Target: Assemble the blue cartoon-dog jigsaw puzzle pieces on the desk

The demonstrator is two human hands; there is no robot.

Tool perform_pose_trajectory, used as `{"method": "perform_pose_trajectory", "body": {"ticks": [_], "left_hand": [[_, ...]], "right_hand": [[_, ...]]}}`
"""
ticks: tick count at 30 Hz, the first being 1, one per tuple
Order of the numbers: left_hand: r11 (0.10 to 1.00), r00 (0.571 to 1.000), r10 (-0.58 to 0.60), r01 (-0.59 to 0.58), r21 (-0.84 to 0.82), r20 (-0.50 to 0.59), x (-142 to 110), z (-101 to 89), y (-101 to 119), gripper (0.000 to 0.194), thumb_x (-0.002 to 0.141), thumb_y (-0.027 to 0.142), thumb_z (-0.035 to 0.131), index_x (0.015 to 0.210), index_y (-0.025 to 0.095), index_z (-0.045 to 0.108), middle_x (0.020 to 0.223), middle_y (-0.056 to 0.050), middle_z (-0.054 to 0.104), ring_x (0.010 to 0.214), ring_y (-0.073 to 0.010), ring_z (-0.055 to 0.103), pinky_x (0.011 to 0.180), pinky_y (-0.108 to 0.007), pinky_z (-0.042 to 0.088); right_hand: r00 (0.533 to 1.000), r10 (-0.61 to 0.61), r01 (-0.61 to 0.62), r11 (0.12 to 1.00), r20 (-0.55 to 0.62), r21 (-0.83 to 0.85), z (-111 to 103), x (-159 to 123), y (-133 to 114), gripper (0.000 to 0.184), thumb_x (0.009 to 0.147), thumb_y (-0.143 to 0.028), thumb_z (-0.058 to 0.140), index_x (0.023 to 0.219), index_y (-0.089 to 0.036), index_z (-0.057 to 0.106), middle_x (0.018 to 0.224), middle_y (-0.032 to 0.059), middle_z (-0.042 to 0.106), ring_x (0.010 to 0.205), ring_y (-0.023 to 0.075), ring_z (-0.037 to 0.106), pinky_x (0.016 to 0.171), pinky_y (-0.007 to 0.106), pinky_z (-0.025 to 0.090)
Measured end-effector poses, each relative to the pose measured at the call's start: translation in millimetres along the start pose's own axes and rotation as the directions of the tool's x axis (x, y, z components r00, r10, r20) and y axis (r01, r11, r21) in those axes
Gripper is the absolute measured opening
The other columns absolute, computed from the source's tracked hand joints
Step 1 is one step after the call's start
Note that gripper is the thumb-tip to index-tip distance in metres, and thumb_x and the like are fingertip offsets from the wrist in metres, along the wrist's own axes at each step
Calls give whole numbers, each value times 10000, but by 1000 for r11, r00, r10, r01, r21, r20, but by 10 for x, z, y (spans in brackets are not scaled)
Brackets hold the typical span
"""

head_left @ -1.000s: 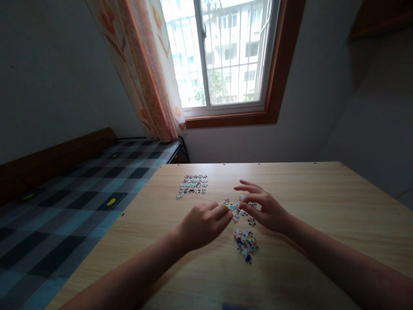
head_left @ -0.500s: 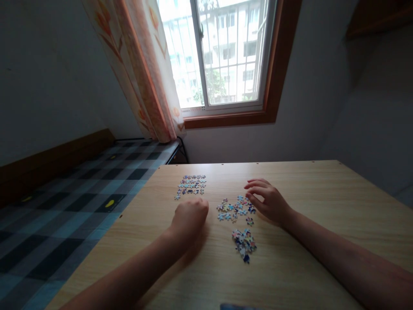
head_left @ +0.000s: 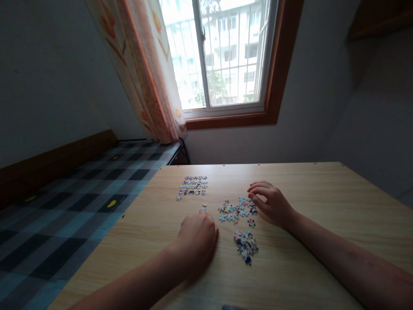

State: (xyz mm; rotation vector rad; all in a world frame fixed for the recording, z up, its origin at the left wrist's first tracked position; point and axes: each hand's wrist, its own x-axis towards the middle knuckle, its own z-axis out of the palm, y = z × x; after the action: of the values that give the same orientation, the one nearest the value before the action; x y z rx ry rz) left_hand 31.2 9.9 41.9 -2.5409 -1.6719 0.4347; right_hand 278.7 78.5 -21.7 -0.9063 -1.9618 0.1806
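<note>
My left hand is closed, back upward, over the table left of the loose pieces. A small pale puzzle piece shows at its fingertips; the thumb's grip is mostly hidden. My right hand holds nothing, its fingers loosely bent and apart, at the right edge of a scatter of puzzle pieces. Closer to me lies a denser heap of pieces, some overlapping. Beyond my left hand, several more pieces are laid out in rows, with one piece at the near left corner.
The light wooden table reaches toward the wall under a barred window. A bed with a checked cover stands along its left side, beside a flowered curtain. Part of a dark object shows at the bottom edge.
My left hand has drawn back toward me and slightly right, and a puzzle piece now shows at its fingertips. My right hand has stayed almost still; the view has shifted slightly.
</note>
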Motion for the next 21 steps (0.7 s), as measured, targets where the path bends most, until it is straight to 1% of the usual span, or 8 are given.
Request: {"method": "perform_pose_trajectory", "body": {"ticks": [3, 6, 8, 11, 15, 18, 21], "left_hand": [[998, 1000, 16, -17, 57, 5, 3, 33, 6, 405, 995, 277, 401, 1157, 16, 665, 1126, -293, 682, 923, -315, 702, 681, -396, 558], [992, 999, 39, -40, 119, 9, 7, 70, 15, 476, 1000, 289, 397, 1313, -15, 585, 1326, -357, 558, 1072, -361, 670, 708, -408, 569], [991, 999, 46, -47, 127, 12, 9, 88, 15, 518, 1003, 299, 390, 1376, -33, 527, 1382, -366, 499, 1139, -377, 642, 747, -425, 570], [995, 1000, 6, -8, 99, 23, 21, 91, -6, 556, 1007, 344, 381, 1410, -22, 494, 1405, -346, 489, 1188, -366, 622, 789, -417, 567], [994, 996, -87, 85, 72, 31, 77, 75, -101, 604, 995, 433, 393, 1401, 0, 503, 1396, -332, 514, 1183, -359, 627, 775, -395, 562], [991, 993, -118, 118, 68, -13, 150, 99, -215, 576, 991, 424, 392, 1338, -7, 552, 1331, -333, 571, 1143, -363, 639, 759, -400, 553], [989, 989, -134, 137, 59, -59, 223, 159, -328, 547, 987, 422, 398, 1291, 10, 590, 1251, -313, 633, 1117, -357, 643, 764, -396, 543]], "right_hand": [[1000, 9, -9, 1000, 12, 3, -1, -4, 2, 179, 932, -248, 583, 797, -230, 699, 903, 76, 745, 944, 260, 674, 875, 450, 529], [1000, 18, -18, 1000, 23, 0, 1, -9, 2, 178, 932, -237, 580, 793, -229, 692, 891, 72, 739, 934, 254, 668, 870, 440, 528], [999, 22, -22, 1000, 27, -1, 4, -11, 0, 181, 933, -231, 576, 790, -229, 687, 881, 70, 735, 926, 252, 665, 863, 435, 527], [999, 23, -23, 1000, 27, 0, 6, -10, -11, 184, 933, -230, 573, 785, -229, 682, 865, 68, 731, 912, 250, 664, 857, 432, 526], [999, 28, -28, 1000, 30, 2, 3, -6, -31, 207, 939, -236, 564, 765, -227, 675, 840, 66, 723, 885, 246, 663, 828, 416, 529], [999, 28, -28, 1000, 35, 0, 4, -9, -35, 212, 940, -235, 561, 757, -224, 668, 826, 68, 717, 862, 244, 656, 807, 412, 528], [999, 25, -24, 1000, 49, -5, 11, -16, -31, 215, 941, -227, 552, 754, -224, 659, 817, 68, 712, 837, 240, 648, 792, 411, 522]]}}
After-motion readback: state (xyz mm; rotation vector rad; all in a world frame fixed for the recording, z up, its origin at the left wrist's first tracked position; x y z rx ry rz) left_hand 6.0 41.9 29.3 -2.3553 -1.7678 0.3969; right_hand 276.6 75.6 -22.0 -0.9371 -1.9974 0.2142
